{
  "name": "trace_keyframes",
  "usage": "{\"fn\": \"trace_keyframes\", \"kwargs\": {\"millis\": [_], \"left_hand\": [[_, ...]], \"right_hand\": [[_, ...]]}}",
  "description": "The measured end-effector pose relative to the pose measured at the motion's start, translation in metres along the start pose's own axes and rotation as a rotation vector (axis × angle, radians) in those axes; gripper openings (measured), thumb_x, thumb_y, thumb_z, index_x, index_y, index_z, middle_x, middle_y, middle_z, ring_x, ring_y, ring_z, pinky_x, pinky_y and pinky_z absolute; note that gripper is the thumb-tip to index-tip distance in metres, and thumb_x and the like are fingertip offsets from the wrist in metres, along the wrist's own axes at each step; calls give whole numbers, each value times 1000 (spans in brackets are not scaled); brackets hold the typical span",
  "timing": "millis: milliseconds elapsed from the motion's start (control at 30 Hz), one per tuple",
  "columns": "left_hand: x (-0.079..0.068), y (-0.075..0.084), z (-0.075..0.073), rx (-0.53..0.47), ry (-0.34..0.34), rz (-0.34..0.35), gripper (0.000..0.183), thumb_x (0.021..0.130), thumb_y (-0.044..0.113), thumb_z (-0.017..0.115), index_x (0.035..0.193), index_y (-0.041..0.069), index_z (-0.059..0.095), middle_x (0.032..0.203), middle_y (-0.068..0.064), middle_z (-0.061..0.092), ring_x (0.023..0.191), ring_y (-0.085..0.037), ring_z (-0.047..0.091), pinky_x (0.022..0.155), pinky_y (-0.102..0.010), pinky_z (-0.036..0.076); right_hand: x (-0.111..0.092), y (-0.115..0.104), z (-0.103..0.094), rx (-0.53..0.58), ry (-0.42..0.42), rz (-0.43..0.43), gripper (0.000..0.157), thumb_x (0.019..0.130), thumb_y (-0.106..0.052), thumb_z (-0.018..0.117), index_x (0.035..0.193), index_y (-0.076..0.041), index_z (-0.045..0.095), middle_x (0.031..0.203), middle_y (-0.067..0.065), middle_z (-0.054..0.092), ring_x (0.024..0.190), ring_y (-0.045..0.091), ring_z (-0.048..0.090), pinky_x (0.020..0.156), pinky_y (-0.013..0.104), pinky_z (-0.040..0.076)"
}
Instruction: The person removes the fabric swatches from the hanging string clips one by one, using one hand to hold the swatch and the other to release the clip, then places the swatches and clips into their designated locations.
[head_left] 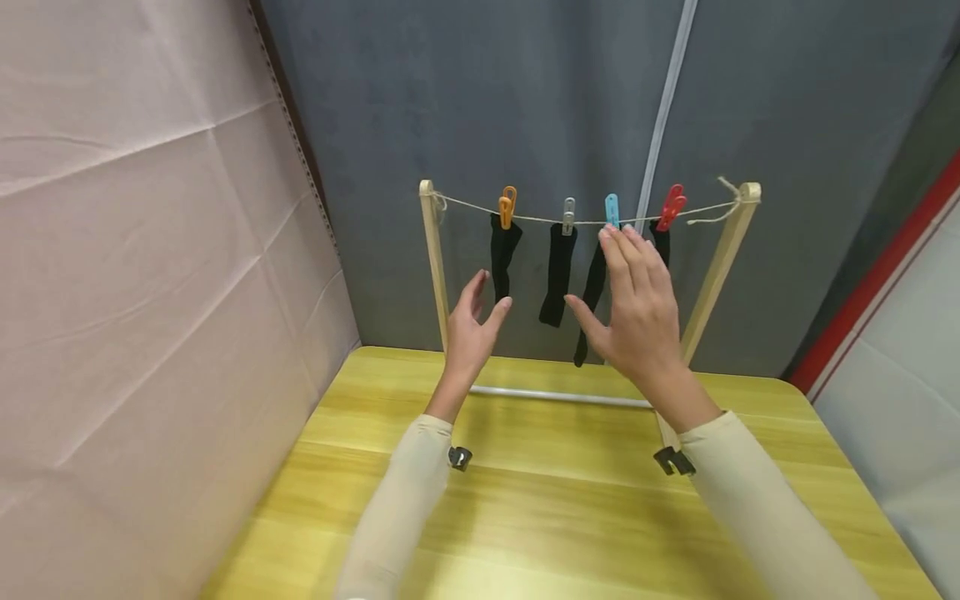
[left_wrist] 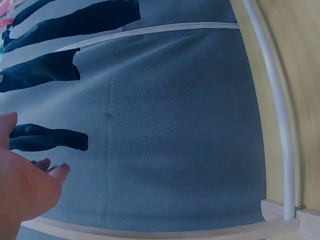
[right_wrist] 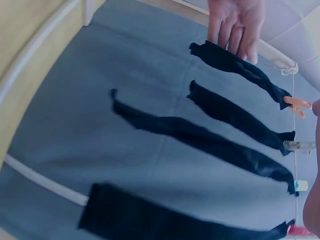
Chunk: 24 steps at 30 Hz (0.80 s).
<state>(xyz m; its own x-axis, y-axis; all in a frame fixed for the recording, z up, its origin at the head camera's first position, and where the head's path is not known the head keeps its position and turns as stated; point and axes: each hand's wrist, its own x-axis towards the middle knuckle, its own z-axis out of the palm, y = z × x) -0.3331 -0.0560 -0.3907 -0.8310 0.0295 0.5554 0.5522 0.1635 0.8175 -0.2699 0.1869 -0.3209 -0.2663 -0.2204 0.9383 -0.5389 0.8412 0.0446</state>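
Note:
Several black pieces of cloth that look like socks hang from a string [head_left: 536, 219]. An orange clothespin [head_left: 507, 208] pins the leftmost sock [head_left: 505, 250], a clear grey clothespin [head_left: 568, 218] the second sock [head_left: 558, 275]. The third sock [head_left: 592, 292] hangs longer under a blue clothespin [head_left: 612, 207]; a red clothespin [head_left: 672, 205] pins the rightmost sock [right_wrist: 150, 215]. My left hand [head_left: 471, 337] is raised beside the leftmost sock, fingers relaxed and holding nothing. In front of the two right-hand socks is my right hand [head_left: 641, 321], its fingers extended and partly hiding them.
The string is tied between two wooden posts, a left post [head_left: 433, 250] and a right post [head_left: 720, 267]. A white rod [head_left: 558, 395] joins them low down, over the yellow wooden table [head_left: 555, 517]. A grey curtain [head_left: 360, 167] hangs behind, with a pale cloth wall [head_left: 150, 292] at left.

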Motion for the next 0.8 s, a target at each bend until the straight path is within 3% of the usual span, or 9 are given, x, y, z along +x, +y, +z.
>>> {"fn": "trace_keyframes", "kwargs": {"millis": [167, 300, 467, 667, 800], "left_hand": [[8, 0, 4, -24, 41, -42, 67, 98, 44, 76, 155, 16, 54, 157, -4, 59, 148, -20, 55, 121, -40, 46], [12, -2, 5, -18, 46, -49, 55, 98, 44, 76, 147, 20, 64, 144, -6, 70, 135, -21, 66, 113, -41, 54], [18, -6, 8, -70, 51, -45, 44, 100, 41, 74, 140, 22, 70, 134, -4, 75, 125, -19, 72, 107, -40, 58], [28, -10, 15, -172, 50, 0, 37, 101, 29, 74, 131, 8, 74, 126, -13, 78, 116, -22, 76, 102, -36, 60], [32, -13, 18, -242, 48, 18, 32, 103, 20, 71, 127, 0, 74, 123, -22, 77, 115, -32, 76, 100, -32, 60]], "right_hand": [[27, -14, 9, -48, -40, -17, 77, 98, -41, 74, 161, -7, 43, 160, 14, 54, 156, 32, 42, 126, 55, 33], [53, -35, 13, -80, -73, 46, 65, 102, -40, 71, 156, -9, 51, 152, 12, 62, 153, 29, 45, 114, 58, 35], [85, -57, 17, -84, -123, 112, 56, 103, -38, 69, 150, -9, 58, 147, 10, 66, 152, 27, 46, 116, 55, 33], [115, -67, 23, -96, -227, 172, 49, 105, -34, 67, 147, -10, 60, 146, 9, 66, 150, 27, 46, 116, 53, 32], [130, -67, 29, -143, -353, 253, 48, 106, -39, 64, 145, -11, 61, 146, 9, 66, 150, 27, 46, 118, 53, 31]]}}
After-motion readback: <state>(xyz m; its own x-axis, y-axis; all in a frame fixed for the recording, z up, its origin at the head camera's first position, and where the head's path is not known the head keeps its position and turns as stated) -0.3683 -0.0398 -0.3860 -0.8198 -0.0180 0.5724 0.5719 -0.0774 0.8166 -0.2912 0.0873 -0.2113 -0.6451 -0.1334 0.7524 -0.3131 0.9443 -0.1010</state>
